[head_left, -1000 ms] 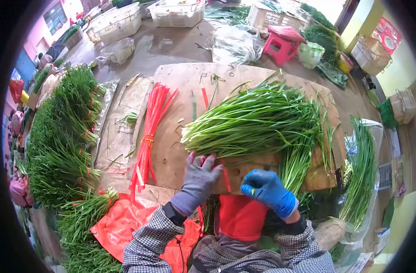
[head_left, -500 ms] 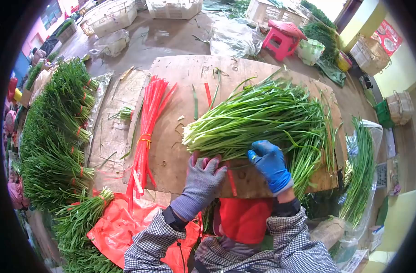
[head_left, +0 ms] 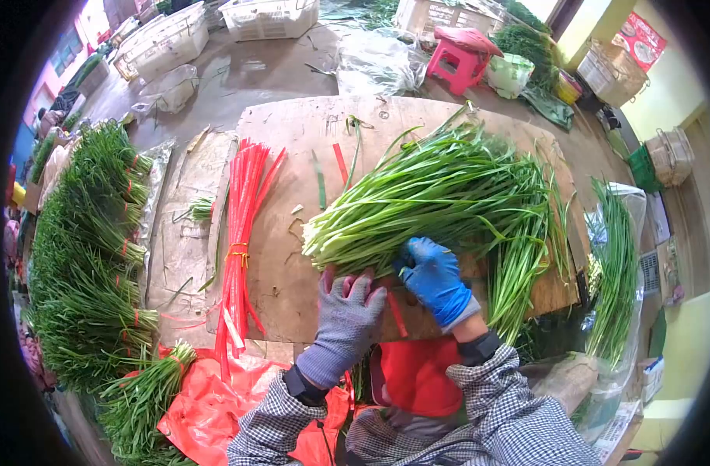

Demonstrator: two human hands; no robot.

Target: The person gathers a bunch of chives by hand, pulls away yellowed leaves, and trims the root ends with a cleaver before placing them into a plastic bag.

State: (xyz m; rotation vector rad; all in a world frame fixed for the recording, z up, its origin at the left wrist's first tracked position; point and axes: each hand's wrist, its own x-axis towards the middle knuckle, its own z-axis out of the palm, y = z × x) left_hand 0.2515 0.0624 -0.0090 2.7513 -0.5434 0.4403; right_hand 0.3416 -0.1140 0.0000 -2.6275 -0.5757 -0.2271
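Observation:
A loose heap of garlic chives [head_left: 425, 198] lies across the wooden board [head_left: 293, 311], pale stem ends to the left and leaves to the right. My left hand [head_left: 348, 307], in a grey knit glove, rests palm down at the near edge of the stems, fingers apart and tips touching them. Wearing a blue glove, my right hand [head_left: 436, 281] is further right, its fingers curled into the near side of the chives. The fingertips are partly hidden there. A red strip [head_left: 397, 314] lies on the board between both hands.
Left of the chives lies a bunch of red strips [head_left: 242, 210] bound with a yellow tie. Tied bundles of chives [head_left: 83, 256] are stacked at far left. More loose chives [head_left: 615, 272] lie at right. Behind stand a pink stool [head_left: 460, 62] and white crates [head_left: 269, 17].
My right hand has shifted left along the chives, closer to the left hand, and its fingers reach further into them. My left hand stays at the stem ends. The view has tilted slightly.

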